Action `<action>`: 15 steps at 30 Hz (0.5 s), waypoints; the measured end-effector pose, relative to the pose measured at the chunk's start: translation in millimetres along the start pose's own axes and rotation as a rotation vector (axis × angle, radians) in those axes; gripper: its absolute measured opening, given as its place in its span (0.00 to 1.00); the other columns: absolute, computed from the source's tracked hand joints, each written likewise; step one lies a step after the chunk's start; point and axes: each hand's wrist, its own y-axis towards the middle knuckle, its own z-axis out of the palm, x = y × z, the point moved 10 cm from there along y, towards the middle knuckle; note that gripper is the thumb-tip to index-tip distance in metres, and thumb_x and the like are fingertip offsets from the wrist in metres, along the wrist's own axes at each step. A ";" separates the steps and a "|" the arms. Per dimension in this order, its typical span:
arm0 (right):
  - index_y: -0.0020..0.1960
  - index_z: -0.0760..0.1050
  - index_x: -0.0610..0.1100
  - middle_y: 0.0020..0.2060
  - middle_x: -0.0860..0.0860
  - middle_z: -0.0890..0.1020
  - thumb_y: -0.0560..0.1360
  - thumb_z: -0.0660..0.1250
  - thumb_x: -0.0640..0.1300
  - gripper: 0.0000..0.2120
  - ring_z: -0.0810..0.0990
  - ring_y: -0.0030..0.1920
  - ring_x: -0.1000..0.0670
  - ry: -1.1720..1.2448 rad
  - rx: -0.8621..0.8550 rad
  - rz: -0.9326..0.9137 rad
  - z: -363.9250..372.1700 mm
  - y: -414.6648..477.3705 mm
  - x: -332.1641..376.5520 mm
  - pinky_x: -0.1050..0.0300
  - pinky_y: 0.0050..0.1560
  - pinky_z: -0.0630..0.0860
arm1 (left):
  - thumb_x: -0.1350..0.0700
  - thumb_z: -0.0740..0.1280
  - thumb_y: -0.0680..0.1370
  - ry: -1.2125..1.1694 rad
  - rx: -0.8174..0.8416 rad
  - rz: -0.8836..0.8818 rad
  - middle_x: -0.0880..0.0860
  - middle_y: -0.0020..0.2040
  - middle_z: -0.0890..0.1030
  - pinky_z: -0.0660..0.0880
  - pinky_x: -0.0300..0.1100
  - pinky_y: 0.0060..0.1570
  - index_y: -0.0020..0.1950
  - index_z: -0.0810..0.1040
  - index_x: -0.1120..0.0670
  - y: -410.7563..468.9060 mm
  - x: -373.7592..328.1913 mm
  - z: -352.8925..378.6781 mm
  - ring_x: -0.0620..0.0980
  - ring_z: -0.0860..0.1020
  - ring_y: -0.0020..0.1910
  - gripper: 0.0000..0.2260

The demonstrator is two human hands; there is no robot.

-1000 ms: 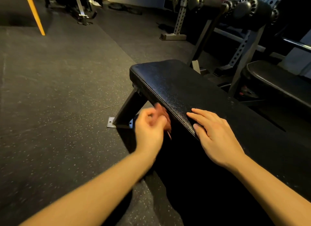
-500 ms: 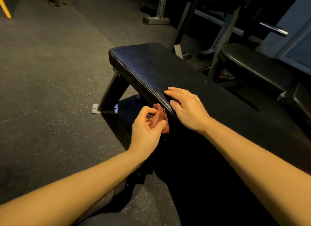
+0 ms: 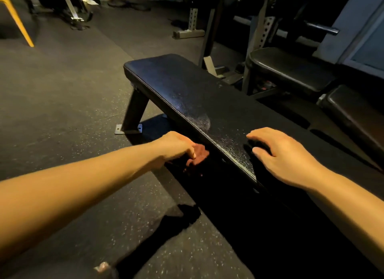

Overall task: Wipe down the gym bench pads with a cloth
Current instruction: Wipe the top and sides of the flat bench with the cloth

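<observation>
A flat black bench pad (image 3: 187, 91) runs from the upper middle towards the lower right. My left hand (image 3: 176, 145) grips a bunched reddish-brown cloth (image 3: 199, 154) against the pad's near side edge, just below the top seam. Most of the cloth is hidden by my fingers and the shadow under the bench. My right hand (image 3: 278, 154) rests on top of the pad with its fingers loosely bent and its thumb at the near edge.
The bench's steel leg and foot plate (image 3: 128, 129) stand on speckled rubber floor. A second padded bench (image 3: 291, 70) and rack uprights (image 3: 257, 29) are behind at right. A yellow frame leg (image 3: 18, 20) is at far left. My foot (image 3: 101, 267) shows at the bottom.
My left hand turned knuckles-up and pressed the cloth lower against the pad's side. My right hand slid along the pad to the right, away from the cloth.
</observation>
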 end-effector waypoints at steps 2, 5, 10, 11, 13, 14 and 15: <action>0.73 0.70 0.51 0.69 0.57 0.74 0.82 0.63 0.49 0.20 0.71 0.69 0.52 -0.034 0.018 0.018 11.4 -17.6 -7.4 0.51 0.68 0.69 | 0.65 0.75 0.70 0.227 0.075 -0.032 0.55 0.45 0.85 0.79 0.45 0.53 0.46 0.85 0.55 -8.3 -1.6 16.2 0.51 0.82 0.48 0.08; 0.73 0.70 0.49 0.69 0.56 0.75 0.82 0.61 0.51 0.20 0.71 0.69 0.51 -0.086 -0.018 0.010 24.7 -24.9 -13.1 0.49 0.67 0.68 | 0.61 0.77 0.69 0.323 -0.186 0.023 0.53 0.37 0.83 0.80 0.46 0.45 0.36 0.81 0.54 -10.8 -14.6 4.3 0.51 0.81 0.41 0.07; 0.67 0.75 0.46 0.64 0.53 0.78 0.82 0.60 0.49 0.16 0.73 0.65 0.49 -0.075 -0.159 -0.022 29.8 -29.2 -11.3 0.50 0.63 0.67 | 0.63 0.73 0.75 -0.070 -0.508 0.107 0.52 0.45 0.86 0.80 0.40 0.46 0.47 0.86 0.54 -3.8 -5.7 -24.8 0.49 0.84 0.46 0.05; 0.67 0.75 0.46 0.64 0.54 0.78 0.82 0.60 0.49 0.16 0.73 0.65 0.49 -0.074 -0.167 -0.027 30.6 -29.5 -11.2 0.50 0.63 0.67 | 0.64 0.73 0.76 -0.143 -0.563 0.121 0.50 0.47 0.85 0.77 0.36 0.44 0.50 0.85 0.54 -3.5 -2.8 -28.0 0.46 0.83 0.45 0.07; 0.67 0.75 0.46 0.64 0.54 0.77 0.82 0.58 0.49 0.16 0.72 0.65 0.50 -0.060 -0.172 -0.036 31.3 -30.5 -11.1 0.50 0.64 0.66 | 0.62 0.74 0.76 -0.269 -0.696 0.123 0.49 0.50 0.83 0.73 0.34 0.44 0.56 0.84 0.53 -7.5 5.2 -29.6 0.42 0.80 0.46 0.10; 0.67 0.75 0.46 0.64 0.54 0.77 0.82 0.58 0.49 0.17 0.72 0.66 0.50 -0.053 -0.172 -0.038 31.3 -30.6 -11.0 0.50 0.64 0.66 | 0.61 0.74 0.76 -0.337 -0.764 0.110 0.48 0.51 0.83 0.74 0.36 0.46 0.56 0.83 0.52 -11.4 10.7 -25.3 0.44 0.81 0.48 0.10; 0.68 0.75 0.46 0.64 0.54 0.77 0.82 0.57 0.49 0.17 0.71 0.66 0.50 -0.050 -0.174 -0.041 31.1 -30.5 -10.2 0.49 0.65 0.65 | 0.59 0.74 0.75 -0.409 -0.812 0.109 0.48 0.50 0.83 0.77 0.40 0.49 0.54 0.83 0.50 -15.7 15.0 -17.1 0.47 0.82 0.50 0.09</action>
